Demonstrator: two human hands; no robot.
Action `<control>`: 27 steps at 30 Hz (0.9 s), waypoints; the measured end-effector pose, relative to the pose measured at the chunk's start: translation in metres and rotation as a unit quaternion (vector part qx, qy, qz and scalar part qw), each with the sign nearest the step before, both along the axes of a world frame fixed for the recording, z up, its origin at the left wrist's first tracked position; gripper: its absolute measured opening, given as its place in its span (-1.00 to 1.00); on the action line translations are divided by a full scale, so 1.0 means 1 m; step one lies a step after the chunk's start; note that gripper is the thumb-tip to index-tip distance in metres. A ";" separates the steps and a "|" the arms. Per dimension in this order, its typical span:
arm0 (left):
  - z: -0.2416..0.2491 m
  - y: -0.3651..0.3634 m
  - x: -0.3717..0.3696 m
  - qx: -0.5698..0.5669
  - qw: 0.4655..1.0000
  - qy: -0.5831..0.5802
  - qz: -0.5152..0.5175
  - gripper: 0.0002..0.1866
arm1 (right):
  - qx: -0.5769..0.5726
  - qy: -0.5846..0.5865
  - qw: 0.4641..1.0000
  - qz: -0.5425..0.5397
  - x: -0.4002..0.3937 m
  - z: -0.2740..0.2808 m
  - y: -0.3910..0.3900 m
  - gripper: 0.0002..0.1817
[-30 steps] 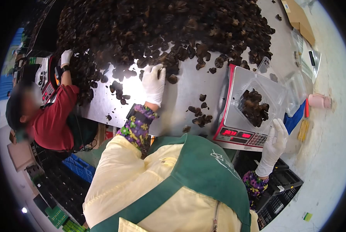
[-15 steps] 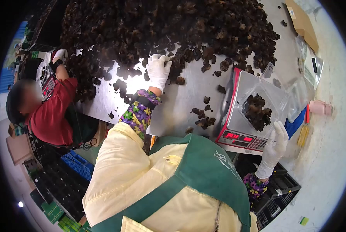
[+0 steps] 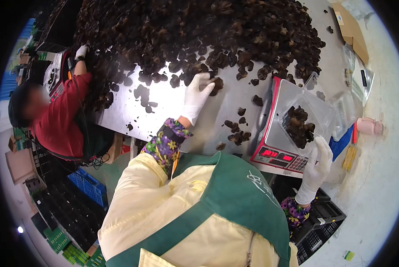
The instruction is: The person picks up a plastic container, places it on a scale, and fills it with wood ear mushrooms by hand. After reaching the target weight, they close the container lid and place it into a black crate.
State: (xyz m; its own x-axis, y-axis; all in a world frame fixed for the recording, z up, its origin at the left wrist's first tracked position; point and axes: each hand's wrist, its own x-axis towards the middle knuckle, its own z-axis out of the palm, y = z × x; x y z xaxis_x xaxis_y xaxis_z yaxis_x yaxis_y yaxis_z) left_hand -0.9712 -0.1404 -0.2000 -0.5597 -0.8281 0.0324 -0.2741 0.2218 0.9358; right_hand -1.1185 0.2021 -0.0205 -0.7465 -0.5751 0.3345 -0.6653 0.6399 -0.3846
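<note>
Between the thumb and fingers of my gloved left hand (image 3: 196,95) is a dark brown wood ear mushroom (image 3: 217,85), just over the metal table at the near edge of a large heap of wood ears (image 3: 195,31). My right hand (image 3: 316,171), also in a white glove, is at the front right corner of the scale (image 3: 264,144), fingers stretched out and nothing in them. Its fingertips are right by a clear plastic tray (image 3: 317,118) on the scale. In that tray lies a small clump of wood ears (image 3: 299,127). Red digits glow on the scale.
Loose wood ears (image 3: 238,137) lie left of the scale. Clear plastic boxes (image 3: 343,115), a pink cup (image 3: 370,126) and a cardboard piece (image 3: 350,33) are at the right. A co-worker in a red top (image 3: 63,127) reaches into the heap at the left. Black crates (image 3: 322,227) stand below.
My left hand has drawn back from the heap, toward me and to the right, with a wood ear now in its fingers. My right hand has hardly moved. The co-worker's hand reaches farther in.
</note>
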 end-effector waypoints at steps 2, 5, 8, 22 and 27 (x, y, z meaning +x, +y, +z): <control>0.021 -0.011 -0.011 -0.007 1.000 -0.019 0.020 -0.82 | 0.000 -0.001 1.000 0.011 0.000 0.001 0.000 -0.71; 0.005 -0.052 -0.021 -0.203 0.967 -0.139 0.066 -0.74 | -0.001 -0.001 1.000 0.011 0.003 0.000 0.002 -0.71; -0.016 -0.075 -0.025 -0.293 0.923 -0.250 -0.017 -0.73 | -0.007 -0.008 1.000 0.023 0.005 0.001 0.003 -0.72; 0.015 0.057 0.017 -0.089 0.994 -0.036 -0.046 -0.82 | 0.002 -0.022 1.000 0.015 0.013 -0.002 0.012 -0.71; 0.001 0.101 0.009 -0.043 0.980 -0.088 -0.173 -0.73 | -0.005 -0.017 0.999 0.034 0.014 0.000 0.007 -0.72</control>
State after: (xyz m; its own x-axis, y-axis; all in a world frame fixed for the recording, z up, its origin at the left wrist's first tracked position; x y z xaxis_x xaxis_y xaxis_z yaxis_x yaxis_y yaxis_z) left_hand -0.9625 -0.0392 -0.1989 -0.8093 -0.5867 -0.0283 -0.3235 0.4051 0.8551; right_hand -1.1046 0.2087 -0.0201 -0.7167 -0.6215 0.3165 -0.6939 0.5895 -0.4137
